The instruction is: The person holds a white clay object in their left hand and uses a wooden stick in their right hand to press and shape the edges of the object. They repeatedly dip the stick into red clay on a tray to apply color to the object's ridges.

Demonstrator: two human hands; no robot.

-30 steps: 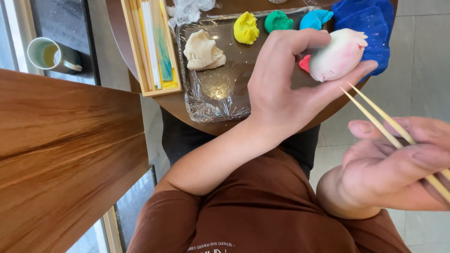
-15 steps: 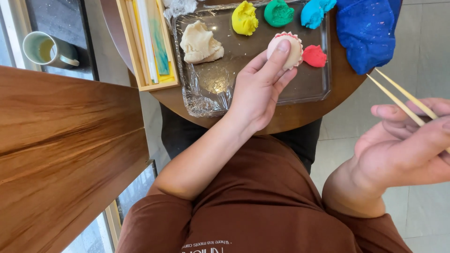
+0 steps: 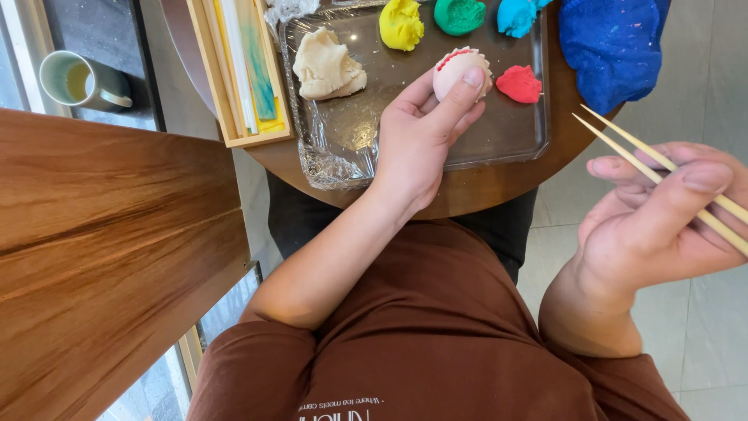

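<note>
Left arm stretches forward from the shoulder, elbow bent, forearm angled up and to the right. The left hand point(image 3: 421, 140) is palm down, thumb and fingers curled and pinched closed. The right hand point(image 3: 662, 218) sits low at the right, wrist cocked, thumb pressed across the folded fingers in a closed grip.

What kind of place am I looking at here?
Probably a craft corner in a home or cafe: a foil-lined tray of coloured dough lumps on a small round table, with a mug nearby.
</note>
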